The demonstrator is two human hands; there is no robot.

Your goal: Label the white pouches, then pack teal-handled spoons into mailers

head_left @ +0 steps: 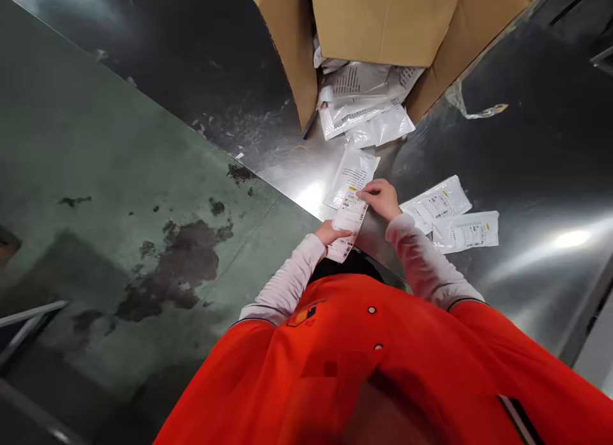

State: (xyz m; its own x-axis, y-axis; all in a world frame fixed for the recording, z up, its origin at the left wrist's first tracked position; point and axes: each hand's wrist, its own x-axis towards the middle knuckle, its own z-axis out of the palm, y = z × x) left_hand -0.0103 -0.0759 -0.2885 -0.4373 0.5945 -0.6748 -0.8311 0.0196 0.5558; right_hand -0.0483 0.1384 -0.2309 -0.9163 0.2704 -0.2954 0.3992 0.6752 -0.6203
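Observation:
My left hand [331, 232] is closed on a strip of printed shipping labels [345, 226], its thumb lying across the lower part. At the strip's upper right edge, my right hand [380, 198] pinches the label with thumb and forefinger. Just beyond, partly under the strip's top end, a white plastic mailer bag [353, 170] with printed text lies on the metal table. To the right of my right hand are two more white mailers, one farther away [439, 202] and one nearer [467, 232], both bearing labels with a yellow mark.
A cardboard box [383, 23] lies at the table's far side, with several white mailers [359, 106] spilling from its opening. A scrap of clear tape [472, 110] is right of it. The metal table's edge [191, 131] runs diagonally beside the stained green floor [119, 177].

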